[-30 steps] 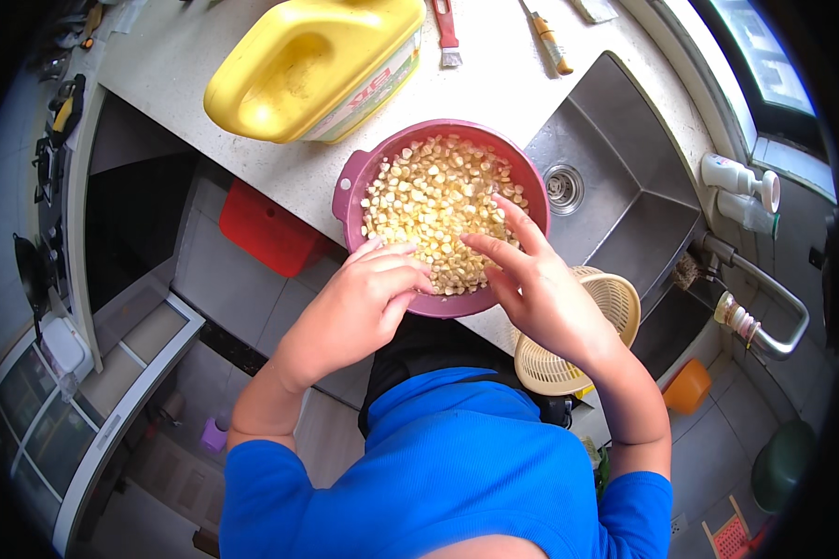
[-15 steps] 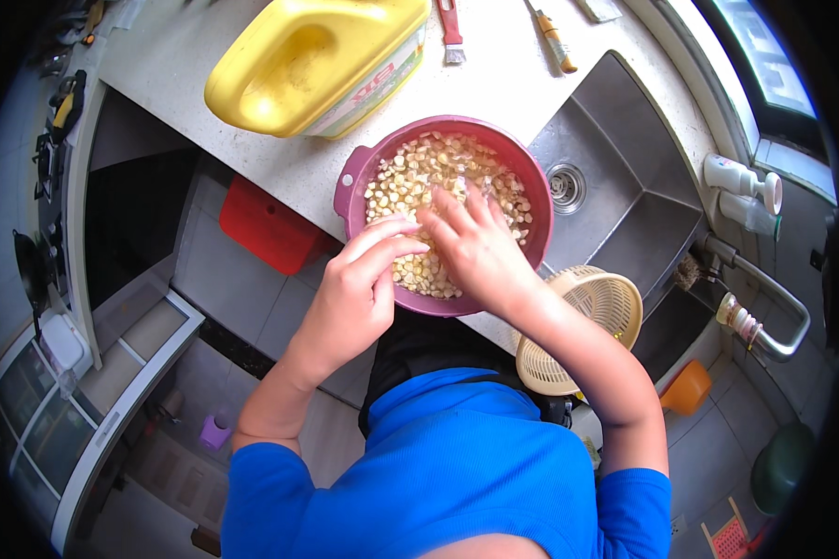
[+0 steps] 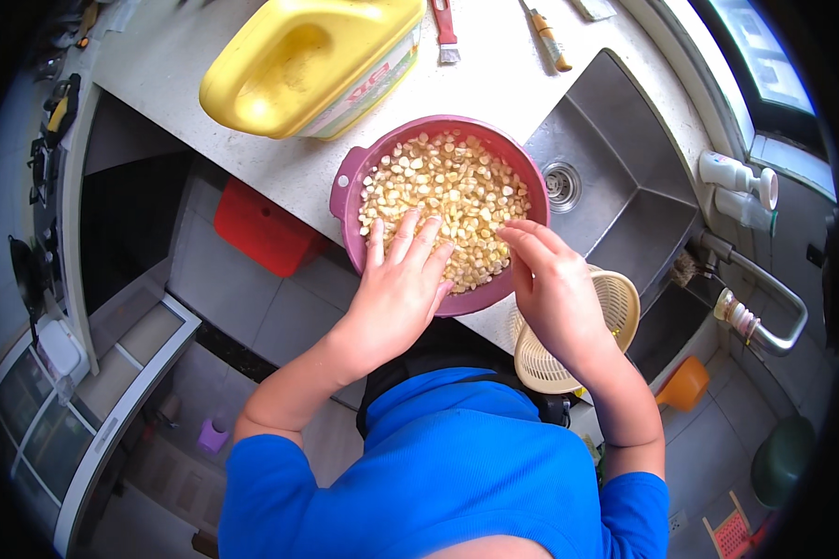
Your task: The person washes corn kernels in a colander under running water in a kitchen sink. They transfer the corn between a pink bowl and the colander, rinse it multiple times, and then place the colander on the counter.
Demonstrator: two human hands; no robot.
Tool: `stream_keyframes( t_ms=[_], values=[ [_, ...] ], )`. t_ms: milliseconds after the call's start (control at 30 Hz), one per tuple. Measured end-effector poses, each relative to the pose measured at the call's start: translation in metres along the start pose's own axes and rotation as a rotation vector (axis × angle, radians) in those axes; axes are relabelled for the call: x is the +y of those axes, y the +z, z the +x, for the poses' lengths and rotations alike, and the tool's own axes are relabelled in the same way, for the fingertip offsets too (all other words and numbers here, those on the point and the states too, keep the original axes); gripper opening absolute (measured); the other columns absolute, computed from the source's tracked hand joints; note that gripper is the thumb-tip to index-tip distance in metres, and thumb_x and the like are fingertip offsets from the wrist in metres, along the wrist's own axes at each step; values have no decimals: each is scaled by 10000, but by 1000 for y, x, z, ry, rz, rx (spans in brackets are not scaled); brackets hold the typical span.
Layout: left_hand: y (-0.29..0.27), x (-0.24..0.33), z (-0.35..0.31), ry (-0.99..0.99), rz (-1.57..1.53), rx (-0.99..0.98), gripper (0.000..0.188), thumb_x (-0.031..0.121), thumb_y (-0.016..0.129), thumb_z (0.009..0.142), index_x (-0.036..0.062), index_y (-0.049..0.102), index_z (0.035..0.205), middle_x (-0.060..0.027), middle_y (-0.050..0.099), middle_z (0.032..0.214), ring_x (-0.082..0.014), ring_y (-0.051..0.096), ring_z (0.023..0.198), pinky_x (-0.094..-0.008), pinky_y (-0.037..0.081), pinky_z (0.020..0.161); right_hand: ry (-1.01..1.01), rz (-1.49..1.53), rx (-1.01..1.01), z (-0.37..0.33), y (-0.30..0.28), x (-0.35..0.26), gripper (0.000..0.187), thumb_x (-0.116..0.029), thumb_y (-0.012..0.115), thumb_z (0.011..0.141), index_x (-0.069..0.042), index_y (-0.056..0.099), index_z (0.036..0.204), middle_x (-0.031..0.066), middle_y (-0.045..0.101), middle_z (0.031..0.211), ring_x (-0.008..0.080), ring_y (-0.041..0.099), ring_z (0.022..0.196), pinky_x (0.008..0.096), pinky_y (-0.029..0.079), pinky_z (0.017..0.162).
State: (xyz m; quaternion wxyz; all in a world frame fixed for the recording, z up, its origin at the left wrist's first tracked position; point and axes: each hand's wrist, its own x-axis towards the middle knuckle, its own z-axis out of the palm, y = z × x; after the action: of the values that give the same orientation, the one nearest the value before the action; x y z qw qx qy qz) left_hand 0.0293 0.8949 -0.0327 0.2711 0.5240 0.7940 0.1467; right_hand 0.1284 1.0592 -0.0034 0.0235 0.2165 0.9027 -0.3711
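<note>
A dark pink plastic basin (image 3: 348,191) with a side handle stands at the counter's front edge beside the sink. Many pale yellow, corn-like kernels (image 3: 452,182) lie in it in what looks like water. My left hand (image 3: 391,289) reaches over the near left rim, fingers spread and their tips among the kernels. At the right rim, my right hand (image 3: 559,289) has its thumb and fingers drawn together in a pinch; anything between them is too small to make out. Below that hand, a cream slotted basket (image 3: 541,365) is partly covered by it.
A large yellow jug (image 3: 242,84) stands behind the basin, on its left. Farther back lie a red-handled brush (image 3: 447,33) and a wooden-handled tool (image 3: 550,42). To the right is the steel sink (image 3: 615,121) with a curved faucet (image 3: 792,312). A red container (image 3: 261,228) sits below the counter.
My hands, close together over the basin before, have parted. The left has flattened onto the kernels; the right has drawn back to the right rim, fingers pinched.
</note>
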Motion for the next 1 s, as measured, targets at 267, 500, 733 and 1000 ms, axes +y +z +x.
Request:
stream_keyframes(
  t_ms=[267,500,733,1000],
  values=[
    [-17,-16,-7,-107,-487,413,302,-105,530,739,-12,575,1023,-166,612,889,-315,609,853,-391,493,786,96,146,150,3,-20,-1,94,-7,612,785,-6,588,875,124,595,776,244,609,653,322,498,571],
    [-18,-31,-10,-159,-415,615,154,-74,585,790,-35,598,939,-137,624,898,-201,630,778,-272,505,687,53,65,195,-1,-27,17,134,32,603,770,2,591,900,120,595,788,235,610,670,314,494,616],
    [-6,-23,9,-25,-395,547,135,-74,630,737,-24,625,861,-119,590,848,-237,601,745,-308,492,648,90,76,199,-10,-23,20,135,38,595,764,-2,595,893,124,606,793,247,622,699,320,497,624],
    [-16,-30,17,-182,-307,681,215,-21,619,761,0,588,972,-113,540,838,-221,538,651,-324,459,599,107,13,275,-18,-33,28,104,35,585,782,10,593,883,137,604,800,260,617,687,315,503,632]
  ],
)
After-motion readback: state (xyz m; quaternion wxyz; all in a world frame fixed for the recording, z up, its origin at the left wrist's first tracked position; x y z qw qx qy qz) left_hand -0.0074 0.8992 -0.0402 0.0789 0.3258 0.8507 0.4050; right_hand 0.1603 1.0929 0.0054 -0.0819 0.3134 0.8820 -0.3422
